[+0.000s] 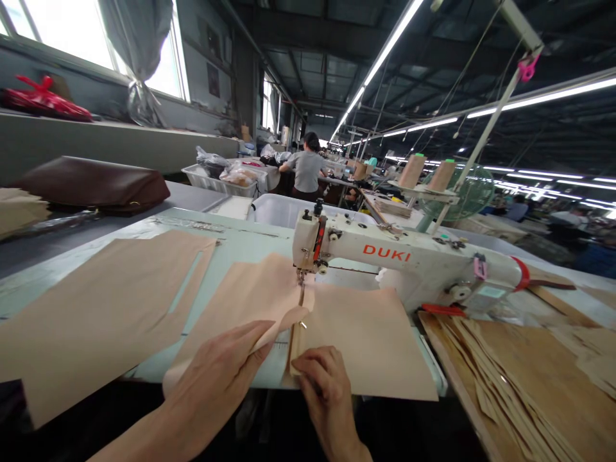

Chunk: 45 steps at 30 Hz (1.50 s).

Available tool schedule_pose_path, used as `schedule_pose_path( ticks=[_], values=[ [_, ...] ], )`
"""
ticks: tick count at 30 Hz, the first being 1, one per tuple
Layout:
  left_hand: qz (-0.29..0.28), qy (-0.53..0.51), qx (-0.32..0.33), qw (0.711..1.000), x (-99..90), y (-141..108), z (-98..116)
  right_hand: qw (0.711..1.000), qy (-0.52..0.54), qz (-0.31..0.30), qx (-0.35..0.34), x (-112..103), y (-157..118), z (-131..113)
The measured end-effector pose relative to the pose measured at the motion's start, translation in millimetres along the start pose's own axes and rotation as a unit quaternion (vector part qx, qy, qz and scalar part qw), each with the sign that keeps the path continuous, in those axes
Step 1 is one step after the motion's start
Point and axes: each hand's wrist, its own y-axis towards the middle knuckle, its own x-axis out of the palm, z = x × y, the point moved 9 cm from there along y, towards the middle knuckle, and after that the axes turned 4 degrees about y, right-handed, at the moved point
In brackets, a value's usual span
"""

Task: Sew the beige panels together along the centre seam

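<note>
A beige sheet of soft material lies under the needle area of a white sewing machine. My left hand pinches a raised, curled edge of the left beige panel, thumb below and fingers above. Close to the front edge of the machine bed, my right hand has its fingertips closed on the lower end of a narrow zipper. A small metal pull shows on the zipper, which runs up toward the presser foot. My right fingers hide its lower end.
Another beige panel with a slot lies to the left. Beige strips rest on a brown board at right. A dark brown leather piece sits back left. Thread cones stand behind the machine; a person works farther back.
</note>
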Motion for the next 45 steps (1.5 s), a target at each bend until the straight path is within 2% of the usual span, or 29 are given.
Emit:
schedule_pose_path(
  ticks=[4, 8, 13, 17, 20, 23, 25, 29, 31, 38, 41, 45],
  values=[
    [-0.010, 0.002, -0.010, 1.000, 1.7, -1, -2, 0.999, 0.001, 0.014, -0.052, -2, -5, -3],
    [-0.021, 0.018, -0.009, 1.000, 3.2, -4, -3, 0.999, 0.011, -0.008, -0.052, -11, -6, 6],
    [-0.022, 0.031, 0.006, 0.999, 8.0, -6, 0, 0.998, 0.001, -0.020, -0.057, -11, -5, 5],
    [0.015, 0.081, 0.052, 0.995, 6.0, -7, 6, 0.998, -0.009, -0.016, -0.066, -10, -3, 0],
    [0.040, 0.144, 0.125, 0.981, 10.2, -13, 12, 0.997, -0.015, -0.018, -0.075, -11, -2, -5],
    [0.081, 0.224, 0.231, 0.943, 23.6, -30, 22, 0.996, -0.026, -0.011, -0.088, -11, -5, -9],
    [0.095, 0.270, 0.277, 0.917, 39.0, -42, 24, 0.994, -0.037, 0.004, -0.105, -12, -8, -11],
    [0.067, 0.358, 0.291, 0.885, 74.2, -55, 15, 0.988, -0.053, 0.028, -0.145, -11, -15, -13],
    [0.059, 0.377, 0.295, 0.876, 83.7, -57, 13, 0.985, -0.056, 0.039, -0.161, -12, -17, -13],
    [0.067, 0.325, 0.260, 0.907, 83.8, -56, 13, 0.981, -0.045, 0.054, -0.184, -16, -18, -16],
    [0.068, 0.320, 0.251, 0.911, 85.4, -54, 11, 0.980, -0.048, 0.057, -0.184, -14, -19, -15],
    [0.050, 0.315, 0.274, 0.907, 86.2, -52, 12, 0.983, -0.050, 0.040, -0.170, -13, -17, -13]
  ],
)
